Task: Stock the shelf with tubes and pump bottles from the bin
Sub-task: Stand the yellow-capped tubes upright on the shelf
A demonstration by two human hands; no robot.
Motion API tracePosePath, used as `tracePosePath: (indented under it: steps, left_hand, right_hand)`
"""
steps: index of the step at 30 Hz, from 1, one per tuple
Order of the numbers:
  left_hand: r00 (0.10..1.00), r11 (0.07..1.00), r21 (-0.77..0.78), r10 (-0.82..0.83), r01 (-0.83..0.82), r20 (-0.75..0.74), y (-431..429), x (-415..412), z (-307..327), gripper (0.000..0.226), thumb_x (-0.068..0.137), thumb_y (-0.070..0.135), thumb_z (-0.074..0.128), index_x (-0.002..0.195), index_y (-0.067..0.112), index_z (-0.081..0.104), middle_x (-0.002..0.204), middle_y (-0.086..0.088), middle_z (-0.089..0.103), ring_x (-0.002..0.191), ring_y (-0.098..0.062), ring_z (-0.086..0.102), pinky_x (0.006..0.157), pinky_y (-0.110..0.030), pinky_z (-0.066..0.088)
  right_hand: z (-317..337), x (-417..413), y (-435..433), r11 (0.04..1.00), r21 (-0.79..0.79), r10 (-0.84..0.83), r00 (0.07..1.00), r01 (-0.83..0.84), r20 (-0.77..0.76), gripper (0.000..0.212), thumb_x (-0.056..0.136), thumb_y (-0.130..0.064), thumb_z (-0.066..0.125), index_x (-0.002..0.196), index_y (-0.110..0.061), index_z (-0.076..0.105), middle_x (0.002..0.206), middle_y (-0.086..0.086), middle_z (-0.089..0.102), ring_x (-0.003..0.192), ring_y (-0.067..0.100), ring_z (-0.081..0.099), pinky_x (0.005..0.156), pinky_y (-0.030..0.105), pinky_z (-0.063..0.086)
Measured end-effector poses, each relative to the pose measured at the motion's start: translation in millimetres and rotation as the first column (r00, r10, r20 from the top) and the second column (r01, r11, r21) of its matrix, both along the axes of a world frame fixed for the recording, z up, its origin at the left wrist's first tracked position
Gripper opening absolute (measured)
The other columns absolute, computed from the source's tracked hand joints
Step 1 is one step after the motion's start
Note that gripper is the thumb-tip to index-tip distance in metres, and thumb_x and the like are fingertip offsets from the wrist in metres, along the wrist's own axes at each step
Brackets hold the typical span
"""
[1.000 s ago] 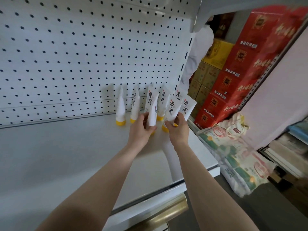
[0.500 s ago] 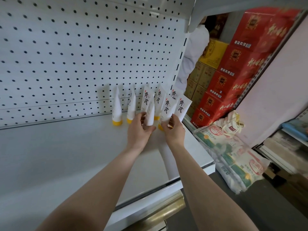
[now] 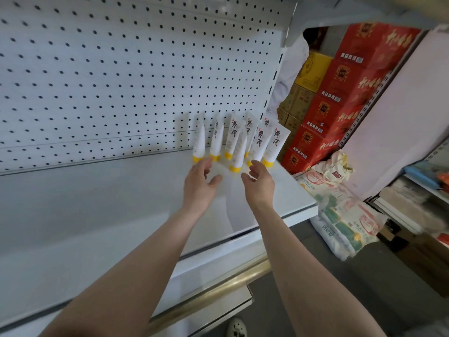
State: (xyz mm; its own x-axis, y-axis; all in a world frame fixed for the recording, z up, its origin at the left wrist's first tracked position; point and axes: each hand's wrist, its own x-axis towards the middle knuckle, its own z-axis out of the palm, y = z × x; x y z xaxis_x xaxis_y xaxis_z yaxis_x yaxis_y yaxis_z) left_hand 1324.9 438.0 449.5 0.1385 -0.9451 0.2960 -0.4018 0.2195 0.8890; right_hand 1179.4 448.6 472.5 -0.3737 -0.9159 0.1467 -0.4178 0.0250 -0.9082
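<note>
Both hands are empty, fingers loosely spread. The left hand (image 3: 200, 183) and right hand (image 3: 258, 183) are held apart, just in front of the tubes (image 3: 260, 142). The fingertips are close to the yellow caps, but contact cannot be confirmed. The white tubes stand cap-down in a tight cluster at the back right of the shelf (image 3: 97, 203), leaning against the pegboard (image 3: 121, 81). One tube (image 3: 239, 154) stands forward of the others, between the two hands. Beyond the shelf's right end are stacked red boxes (image 3: 340, 105), with printed bags (image 3: 340, 215) below them.
</note>
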Motion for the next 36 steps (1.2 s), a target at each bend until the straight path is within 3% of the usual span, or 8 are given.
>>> tracePosePath:
  steps: [4, 11, 17, 21, 29, 34, 36]
  left_hand:
    - [0.999, 0.999, -0.044, 0.021, -0.022, -0.025, 32.2, 35.1, 11.7, 0.046, 0.085, 0.015, 0.069, 0.128, 0.018, 0.055, 0.117, -0.001, 0.062, 0.102, -0.015, 0.06, 0.095, -0.032, 0.049]
    - [0.986, 0.985, -0.067, 0.155, -0.159, -0.057, 91.3, 104.7, 23.0, 0.043, 0.086, 0.013, 0.068, 0.127, 0.018, 0.056, 0.116, -0.002, 0.062, 0.102, -0.014, 0.06, 0.095, -0.028, 0.048]
    - [0.943, 0.943, -0.05, 0.326, -0.329, -0.065, 150.8, 153.2, 25.4, 0.039, 0.091, 0.013, 0.063, 0.128, 0.02, 0.056, 0.118, 0.0, 0.062, 0.103, -0.011, 0.059, 0.099, -0.027, 0.046]
    - [0.874, 0.877, -0.008, 0.478, -0.481, -0.09, 199.6, 171.4, 29.2, 0.037, 0.091, 0.015, 0.063, 0.127, 0.022, 0.057, 0.114, 0.004, 0.063, 0.1, -0.008, 0.059, 0.09, -0.017, 0.043]
    - [0.739, 0.749, 0.037, 0.66, -0.662, -0.133, 317.2, 188.4, 19.0, 0.036, 0.092, 0.014, 0.061, 0.127, 0.021, 0.058, 0.113, 0.005, 0.064, 0.102, -0.008, 0.061, 0.092, -0.021, 0.047]
    - [0.626, 0.638, 0.075, 0.769, -0.767, -0.13, 386.8, 214.7, 10.1, 0.034, 0.093, 0.015, 0.06, 0.126, 0.023, 0.058, 0.113, 0.006, 0.064, 0.102, -0.007, 0.06, 0.092, -0.019, 0.047]
    - [0.583, 0.594, 0.079, 0.802, -0.8, -0.128, 410.1, 227.1, 7.0, 0.034, 0.093, 0.016, 0.06, 0.126, 0.024, 0.057, 0.114, 0.007, 0.063, 0.103, -0.007, 0.06, 0.092, -0.019, 0.046]
  right_hand:
    - [6.3, 37.2, 28.3, 0.998, -0.022, 0.055, 0.998, -0.055, 0.009, 0.046, 0.095, -0.011, 0.058, 0.14, -0.018, 0.049, 0.131, -0.002, 0.059, 0.105, 0.004, 0.054, 0.086, 0.016, 0.04]
    - [8.0, 109.3, 64.7, 0.971, -0.037, 0.236, 0.971, -0.237, -0.033, 0.045, 0.093, -0.01, 0.058, 0.138, -0.014, 0.051, 0.13, 0.001, 0.061, 0.114, 0.011, 0.058, 0.081, 0.006, 0.036]
    - [7.1, 163.5, 97.5, 0.899, -0.057, 0.432, 0.9, -0.435, -0.054, 0.044, 0.093, -0.009, 0.059, 0.136, -0.012, 0.053, 0.13, 0.003, 0.061, 0.113, 0.013, 0.059, 0.079, 0.001, 0.037]
    - [6.6, 188.4, 129.7, 0.832, -0.078, 0.547, 0.836, -0.549, -0.051, 0.043, 0.092, -0.007, 0.06, 0.135, -0.011, 0.055, 0.128, 0.004, 0.063, 0.111, 0.013, 0.06, 0.075, -0.005, 0.036]
    - [-8.7, 232.5, 212.7, 0.653, -0.084, 0.746, 0.659, -0.752, -0.095, 0.041, 0.093, -0.011, 0.062, 0.133, -0.013, 0.057, 0.127, 0.001, 0.063, 0.113, 0.011, 0.059, 0.077, -0.006, 0.036]
    - [-17.6, 271.6, 267.4, 0.519, -0.072, 0.847, 0.524, -0.851, -0.087, 0.038, 0.093, -0.011, 0.062, 0.131, -0.013, 0.059, 0.126, -0.001, 0.064, 0.113, 0.012, 0.06, 0.095, 0.018, 0.045]
    - [-20.0, 289.4, 287.0, 0.472, -0.063, 0.877, 0.475, -0.879, -0.069, 0.038, 0.092, -0.009, 0.062, 0.13, -0.013, 0.059, 0.125, -0.001, 0.064, 0.112, 0.011, 0.06, 0.094, 0.018, 0.045]
